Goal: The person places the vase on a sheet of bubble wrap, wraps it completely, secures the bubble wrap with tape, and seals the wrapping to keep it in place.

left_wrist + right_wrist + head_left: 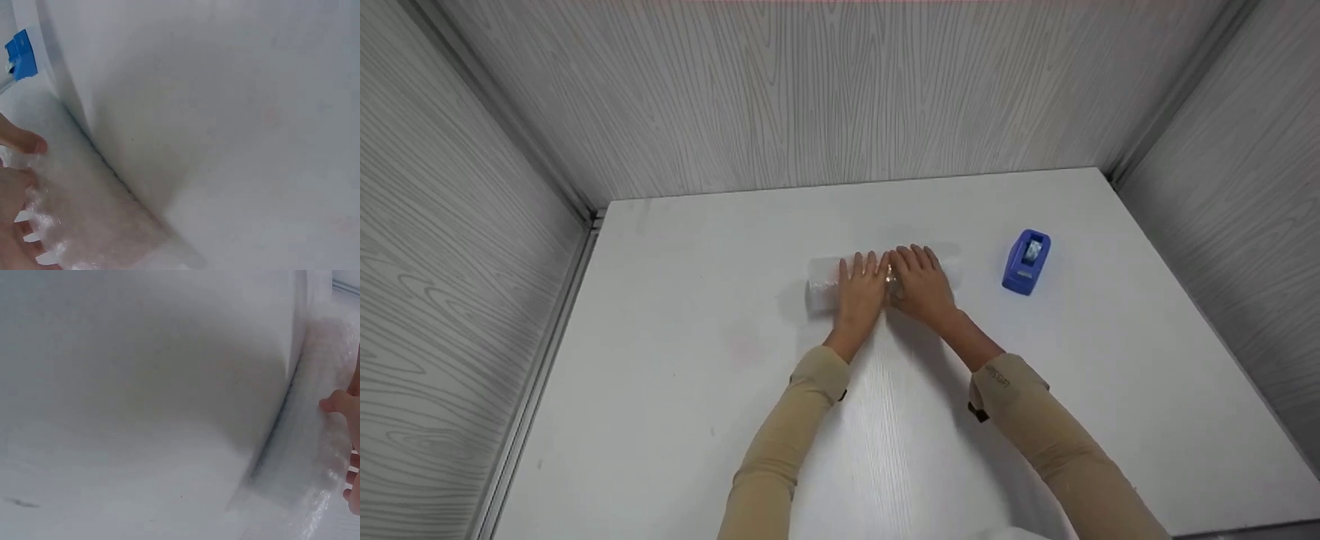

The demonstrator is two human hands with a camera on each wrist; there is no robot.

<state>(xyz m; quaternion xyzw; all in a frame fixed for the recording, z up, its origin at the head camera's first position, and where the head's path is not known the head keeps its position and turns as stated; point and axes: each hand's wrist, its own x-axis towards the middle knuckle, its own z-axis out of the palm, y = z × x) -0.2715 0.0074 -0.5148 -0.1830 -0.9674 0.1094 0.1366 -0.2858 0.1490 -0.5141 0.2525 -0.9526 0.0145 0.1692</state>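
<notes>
A bundle of clear bubble wrap, shaped like a thick roll, lies crosswise on the white table. My left hand rests over its middle, fingers stretched out toward the far side. Close beside it, my right hand lies across the right part, its fingers extended as well. Shiny plastic shows between the two hands. In the left wrist view, the near side of the bubble wrap runs along a dark line of shadow on the table. A thumb presses on the wrap in the right wrist view. Whatever is inside the wrap is hidden.
A blue tape dispenser stands on the table to the right of the roll. Pale wood-grain panels enclose the table at the back and both sides.
</notes>
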